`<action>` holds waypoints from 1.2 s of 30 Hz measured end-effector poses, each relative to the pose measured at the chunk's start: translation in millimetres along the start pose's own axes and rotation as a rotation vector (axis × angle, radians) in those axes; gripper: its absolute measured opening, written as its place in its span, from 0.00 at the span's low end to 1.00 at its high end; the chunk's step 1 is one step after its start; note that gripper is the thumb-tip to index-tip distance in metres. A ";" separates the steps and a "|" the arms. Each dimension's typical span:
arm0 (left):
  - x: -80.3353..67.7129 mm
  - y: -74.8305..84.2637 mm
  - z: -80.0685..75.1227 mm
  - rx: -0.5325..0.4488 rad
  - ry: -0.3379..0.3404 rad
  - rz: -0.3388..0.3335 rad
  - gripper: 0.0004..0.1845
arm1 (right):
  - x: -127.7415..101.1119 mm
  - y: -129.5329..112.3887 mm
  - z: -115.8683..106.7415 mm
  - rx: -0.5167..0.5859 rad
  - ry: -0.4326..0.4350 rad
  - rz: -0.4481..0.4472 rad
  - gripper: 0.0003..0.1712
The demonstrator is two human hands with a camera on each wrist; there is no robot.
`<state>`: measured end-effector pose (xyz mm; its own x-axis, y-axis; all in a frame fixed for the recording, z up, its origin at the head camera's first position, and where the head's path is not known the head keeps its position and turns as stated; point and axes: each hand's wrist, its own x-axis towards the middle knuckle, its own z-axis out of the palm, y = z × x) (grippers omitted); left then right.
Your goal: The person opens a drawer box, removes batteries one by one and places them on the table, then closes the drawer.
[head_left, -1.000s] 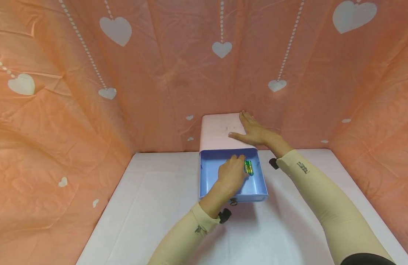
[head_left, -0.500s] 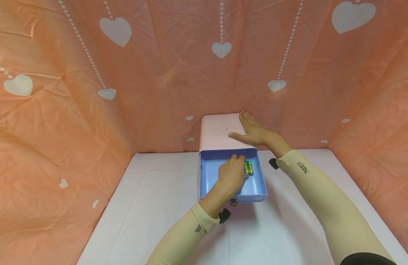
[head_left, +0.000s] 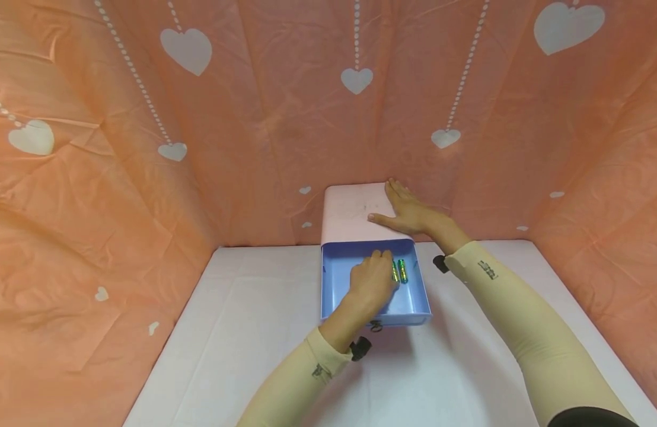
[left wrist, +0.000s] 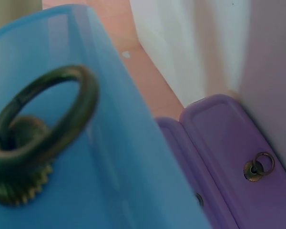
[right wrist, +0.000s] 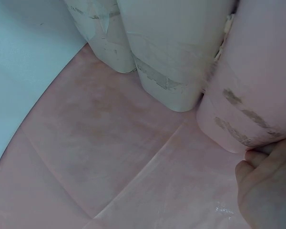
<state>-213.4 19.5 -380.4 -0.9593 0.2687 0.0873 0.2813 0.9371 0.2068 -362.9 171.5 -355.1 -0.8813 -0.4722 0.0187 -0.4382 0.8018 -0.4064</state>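
Across the scene from left to right: at nine o'clock hangs a peach curtain (head_left: 93, 178) printed with white hearts, and it wraps round behind and to the three o'clock side too. Below it lies a white table (head_left: 243, 332). At the centre sits a blue drawer (head_left: 339, 284), pulled out toward me from a pink box (head_left: 350, 213) that stands against the curtain at twelve o'clock. A dark metal ring pull (head_left: 376, 325) hangs on the drawer's front, at six o'clock; in the left wrist view this ring (left wrist: 38, 133) fills the frame, close and blurred. My left hand (head_left: 372, 283) is inside the drawer, fingers curled, their tips touching the green batteries (head_left: 399, 271) that lie side by side near the drawer's back, at its one o'clock; I cannot tell whether I pinch them. Further right, my right hand (head_left: 411, 212) lies flat on the box's top, fingers straight, thumb spread wide. Both arms wear cream sleeves (head_left: 520, 320).
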 end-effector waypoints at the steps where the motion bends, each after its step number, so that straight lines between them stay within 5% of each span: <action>1: -0.7 -0.7 -0.7 -0.006 -0.003 0.000 0.28 | 0.1 0.1 0.1 0.002 -0.002 0.000 0.66; 10: -9.9 -13.7 -8.2 -0.130 -0.030 0.056 0.25 | 1.0 1.3 0.8 0.001 -0.002 0.003 0.66; 29: -26.8 -55.9 -21.4 -0.436 0.041 0.191 0.27 | 0.0 1.4 1.6 0.013 -0.011 0.008 0.66; 36: -36.5 -75.2 -29.7 -0.485 0.087 0.169 0.29 | 1.6 1.0 1.8 0.032 -0.011 0.016 0.68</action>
<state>-198.7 -67.4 -370.2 -0.8996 0.3684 0.2346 0.4315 0.6660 0.6086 -364.4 170.9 -357.1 -0.8859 -0.4639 0.0020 -0.4184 0.7970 -0.4357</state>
